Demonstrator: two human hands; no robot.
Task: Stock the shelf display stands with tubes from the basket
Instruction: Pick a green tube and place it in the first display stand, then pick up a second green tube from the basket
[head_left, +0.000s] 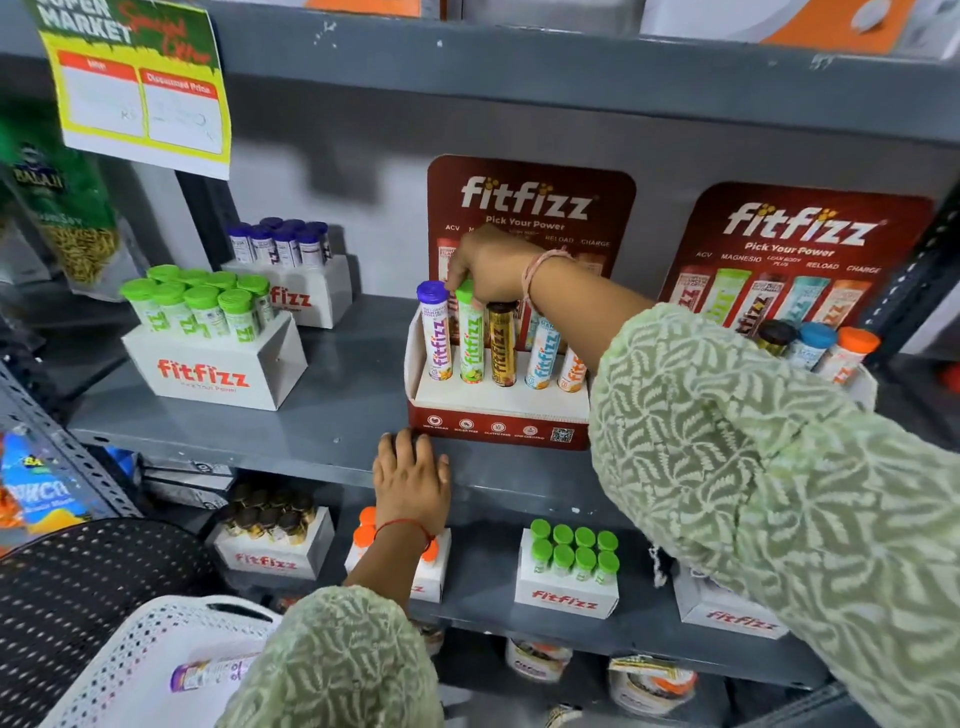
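A red display stand (498, 428) sits on the grey shelf (311, 431) with a row of upright tubes: purple-capped (436, 332), green-capped (470, 338), gold (502, 345), light blue (543, 358) and orange (571, 371). My right hand (491, 265) reaches over the row, fingertips closed on the cap of the green-capped tube. My left hand (413, 475) lies flat on the shelf edge just in front of the stand's left corner, holding nothing. A white perforated basket (140, 660) at bottom left holds a purple-ended tube (213, 673).
A second red stand (800, 249) with several tubes stands at right, partly hidden by my sleeve. White boxes of green-capped tubes (208, 358) and purple-capped tubes (291, 270) sit at left. The lower shelf carries more tube boxes (566, 577). A price sign (140, 88) hangs top left.
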